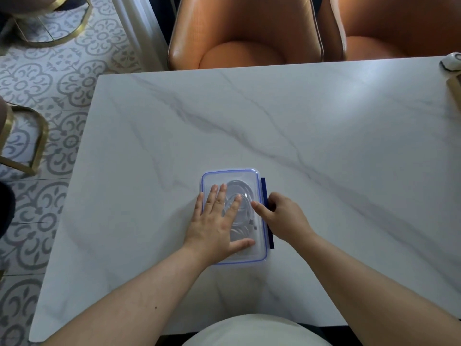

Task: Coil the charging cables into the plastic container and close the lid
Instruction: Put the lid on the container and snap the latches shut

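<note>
A clear plastic container point(259, 250) with a blue-trimmed lid sits on the white marble table point(274, 126), near its front edge. White coiled charging cables point(243, 189) show through the lid. My left hand point(218, 224) lies flat on the lid, fingers spread, pressing down. My right hand point(282, 214) is at the container's right side, fingers curled around the dark blue side latch point(264, 187), thumb resting on the lid's edge.
Two orange leather chairs point(244, 33) stand at the table's far side. A small white object point(451, 62) and a gold-edged item point(455, 88) sit at the table's far right corner. Gold-framed stools point(30, 138) stand on the patterned floor to the left.
</note>
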